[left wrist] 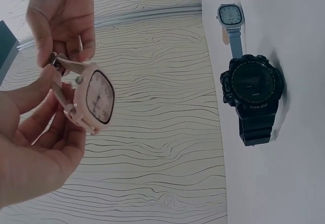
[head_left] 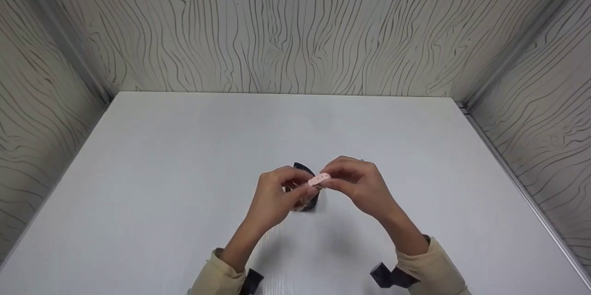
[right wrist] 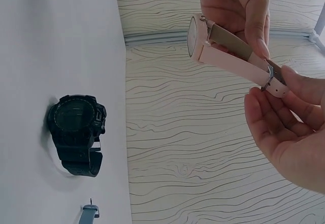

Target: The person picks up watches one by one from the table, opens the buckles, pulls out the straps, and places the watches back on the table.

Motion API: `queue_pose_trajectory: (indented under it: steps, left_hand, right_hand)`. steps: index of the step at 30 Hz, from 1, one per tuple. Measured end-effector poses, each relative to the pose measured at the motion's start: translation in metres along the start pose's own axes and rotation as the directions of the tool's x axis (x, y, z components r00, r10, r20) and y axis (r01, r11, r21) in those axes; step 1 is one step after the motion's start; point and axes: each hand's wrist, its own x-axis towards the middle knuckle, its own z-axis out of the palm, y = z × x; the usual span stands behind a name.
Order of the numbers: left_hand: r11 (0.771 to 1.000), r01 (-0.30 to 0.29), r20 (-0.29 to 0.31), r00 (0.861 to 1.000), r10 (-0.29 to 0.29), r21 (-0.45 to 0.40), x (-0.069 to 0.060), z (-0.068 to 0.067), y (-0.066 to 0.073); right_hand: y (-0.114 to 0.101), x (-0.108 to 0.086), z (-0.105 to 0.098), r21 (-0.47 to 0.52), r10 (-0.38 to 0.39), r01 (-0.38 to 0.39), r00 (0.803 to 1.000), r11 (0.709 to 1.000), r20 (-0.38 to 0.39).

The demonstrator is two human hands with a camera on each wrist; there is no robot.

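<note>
A pink wristwatch (left wrist: 99,99) with a squarish dial is held up above the white table, its strap bent into a loop. At the buckle, the holed strap end (right wrist: 277,88) shows through the metal frame. My left hand (head_left: 272,198) pinches the strap close to the buckle between thumb and fingers. From the other side, my right hand (head_left: 362,186) pinches the strap at its tip. Below the hands lies a black sport watch (left wrist: 252,89), partly covered by them in the head view. Beside it in the left wrist view is a blue watch (left wrist: 231,16) with a square dial.
The white table (head_left: 161,156) is bounded by wood-grain patterned panels (head_left: 277,27) at the back and both sides. Dark camera mounts (head_left: 382,275) stick out near both beige sleeves (head_left: 434,267).
</note>
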Motion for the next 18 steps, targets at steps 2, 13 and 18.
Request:
queue_pose_trajectory:
  steps: [2, 13, 18]
  left_hand:
    - [1.000, 0.006, 0.009, 1.000, -0.006, -0.011, -0.0001, -0.0001, 0.0003]
    - [0.998, -0.023, 0.012, 1.000, 0.022, 0.052, -0.0008, 0.0024, 0.0012]
    - [0.991, -0.085, 0.006, 0.996, 0.085, 0.099, -0.0011, 0.0042, 0.0030]
  right_hand:
    - [0.0000, -0.0005, 0.0000, 0.014, 0.012, -0.012, 1.000, 1.000, -0.001]
    - [0.0010, -0.0008, -0.0003, -0.167, -0.085, 0.093, 0.995, 0.982, 0.050]
    - [-0.0004, -0.0007, -0.0014, -0.302, -0.115, 0.139, 0.989, 0.943, 0.095]
